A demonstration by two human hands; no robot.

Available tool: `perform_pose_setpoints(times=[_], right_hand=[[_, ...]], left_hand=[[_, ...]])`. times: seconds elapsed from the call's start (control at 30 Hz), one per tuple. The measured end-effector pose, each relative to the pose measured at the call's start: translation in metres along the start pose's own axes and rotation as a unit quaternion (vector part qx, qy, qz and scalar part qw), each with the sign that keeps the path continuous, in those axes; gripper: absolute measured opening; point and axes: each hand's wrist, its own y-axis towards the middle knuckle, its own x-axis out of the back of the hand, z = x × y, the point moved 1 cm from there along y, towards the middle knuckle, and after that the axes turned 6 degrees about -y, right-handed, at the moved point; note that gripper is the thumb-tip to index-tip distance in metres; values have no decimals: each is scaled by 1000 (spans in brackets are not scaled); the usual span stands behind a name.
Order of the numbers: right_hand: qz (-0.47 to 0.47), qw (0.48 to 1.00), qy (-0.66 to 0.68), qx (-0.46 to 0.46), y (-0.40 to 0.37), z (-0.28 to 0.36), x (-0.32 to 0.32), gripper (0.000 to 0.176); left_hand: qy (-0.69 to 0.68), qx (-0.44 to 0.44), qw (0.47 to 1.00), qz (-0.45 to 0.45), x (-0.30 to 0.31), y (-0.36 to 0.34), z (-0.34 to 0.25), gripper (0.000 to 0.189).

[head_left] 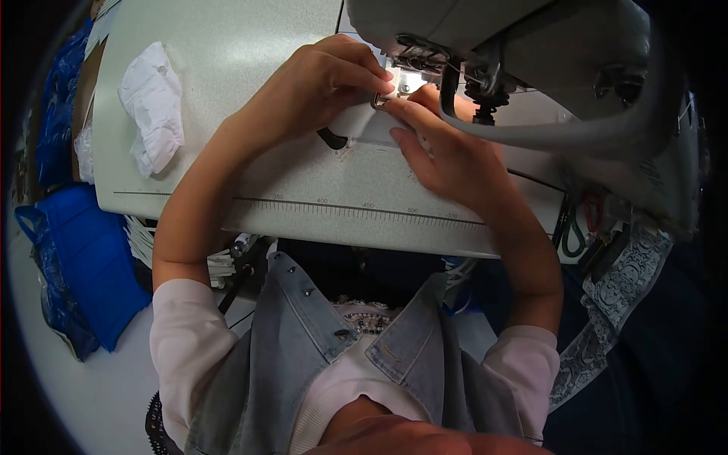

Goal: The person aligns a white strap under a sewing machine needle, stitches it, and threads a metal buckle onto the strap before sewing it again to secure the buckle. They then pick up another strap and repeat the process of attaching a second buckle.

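Note:
My left hand reaches in under the sewing machine head, its thumb and fingertips pinched together close to the lit needle area. My right hand comes in from the other side, with the index fingertip near the left thumb and the thumb a little apart below. Between the fingertips shows a small metal loop, touched by the right index finger. What else the fingers pinch is small and mostly hidden. A dark curved piece lies on the table below my left hand.
A crumpled white cloth or paper lies on the pale sewing table at left. A printed ruler scale runs along its front edge. Scissors with green handles and patterned lace are at right; a blue bag is at left.

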Motion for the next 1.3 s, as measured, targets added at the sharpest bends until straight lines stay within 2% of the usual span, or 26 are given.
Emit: perform_pose_setpoints(times=[0.07, 0.13, 0.17, 0.23, 0.27, 0.33, 0.47, 0.53, 0.6, 0.8, 1.1, 1.13, 1.2, 1.3], right_hand=[[31, 999, 20, -18, 0, 6, 3, 29], [61, 997, 39, -39, 2, 7, 8, 30], [77, 994, 66, -42, 4, 7, 12, 33], [94, 990, 90, -46, 3, 3, 14, 36], [105, 987, 113, -44, 2, 1, 14, 38], [114, 983, 138, -40, 0, 0, 13, 40], [103, 992, 65, -36, -4, 6, 16, 40], [102, 993, 44, -36, -2, 7, 18, 39], [125, 991, 32, -45, 0, 8, 20, 37], [78, 994, 58, -45, 2, -2, 15, 33], [69, 995, 34, -60, 1, -3, 14, 36], [69, 995, 34, -59, 2, -2, 15, 36], [139, 983, 39, -116, 4, -3, 15, 37], [110, 989, 31, -91, 3, -6, 14, 39]], left_hand=[[29, -12, 999, -4, -2, 0, -3, 20], [145, -75, 986, -35, -6, -2, -13, 18], [143, -77, 986, -33, -10, -4, -19, 18], [260, -74, 961, -62, -16, -6, -28, 16], [259, -74, 961, -62, -17, -5, -26, 16], [161, -13, 986, -45, -14, -2, -19, 14], [187, -4, 981, -58, -18, -2, -25, 12], [216, -29, 973, -76, -18, -4, -24, 12], [226, -27, 971, -71, -18, -3, -23, 13], [237, -24, 969, -69, -18, 1, -19, 12], [228, -6, 969, -91, -19, 3, -15, 10], [238, -8, 967, -94, -20, 3, -14, 9], [234, -8, 967, -99, -22, 2, -11, 9], [243, 0, 965, -100, -22, 5, -10, 9]])
